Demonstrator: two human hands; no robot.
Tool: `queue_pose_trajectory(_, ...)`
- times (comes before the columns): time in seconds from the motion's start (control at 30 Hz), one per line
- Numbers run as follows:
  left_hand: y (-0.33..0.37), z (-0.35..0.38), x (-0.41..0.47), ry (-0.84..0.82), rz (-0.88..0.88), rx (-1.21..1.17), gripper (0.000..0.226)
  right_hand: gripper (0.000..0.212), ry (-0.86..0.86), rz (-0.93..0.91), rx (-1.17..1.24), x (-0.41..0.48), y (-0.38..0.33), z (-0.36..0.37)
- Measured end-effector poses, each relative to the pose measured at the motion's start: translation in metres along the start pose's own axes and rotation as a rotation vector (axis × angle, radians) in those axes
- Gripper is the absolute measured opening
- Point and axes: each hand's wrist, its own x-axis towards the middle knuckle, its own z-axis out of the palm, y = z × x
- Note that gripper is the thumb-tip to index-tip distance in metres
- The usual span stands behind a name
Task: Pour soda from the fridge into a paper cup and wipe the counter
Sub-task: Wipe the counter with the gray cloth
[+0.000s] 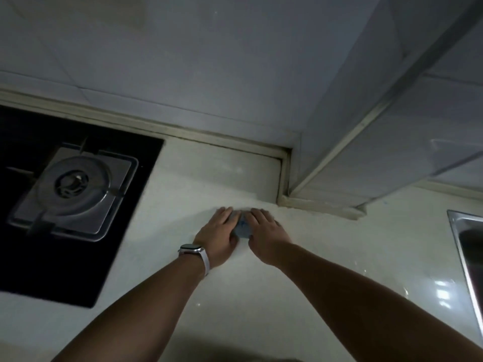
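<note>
Counter [326, 257]: pale, glossy stone worktop, filling the lower centre and lower right of the frame; ceiling-light reflections at right.

Small blue-grey cloth [242, 227]: centre of frame, flat on the counter, mostly covered; only a strip shows between the two hands. No print readable.

Left hand [218, 235]: palm down, fingers extended, pressing the cloth's left part. Pale-strapped wristwatch [194, 253] on the wrist; screen dark, no text legible.

Right hand [266, 232]: palm down, fingers extended, pressing the cloth's right part, just beside the left hand.

Black glass gas hob [78, 257]: left of frame, set into the counter, with one round metal burner [71, 184] on a square steel plate. No brand mark visible.

Stainless steel sink [467, 246]: right edge, partly cut off.

Grey-white tiled wall [196, 61]: upper frame, meeting the counter at a discoloured sealant strip; a tiled column [392, 126] projects at upper right.

Lighting: dim.
</note>
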Motion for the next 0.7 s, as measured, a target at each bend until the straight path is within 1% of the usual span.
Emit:
queue_pose_trajectory(0.23, 0.02, 0.017, -0.05, -0.049, 0.001, 0.01, 0.058, 0.068, -0.031, 0.001, 0.007, -0.059, 0.0, 0.02)
queue_pose_trajectory(0.43, 0.032, 0.03, -0.073, -0.08, 0.033, 0.024, 0.057, 0.068, -0.029, 0.031, 0.023, -0.095, 0.001, 0.034)
queue_pose_trajectory(0.7, 0.052, 0.053, -0.078, -0.027, 0.223, 0.083, 0.052, 0.068, 0.011, 0.1, 0.062, -0.138, 0.018, 0.048)
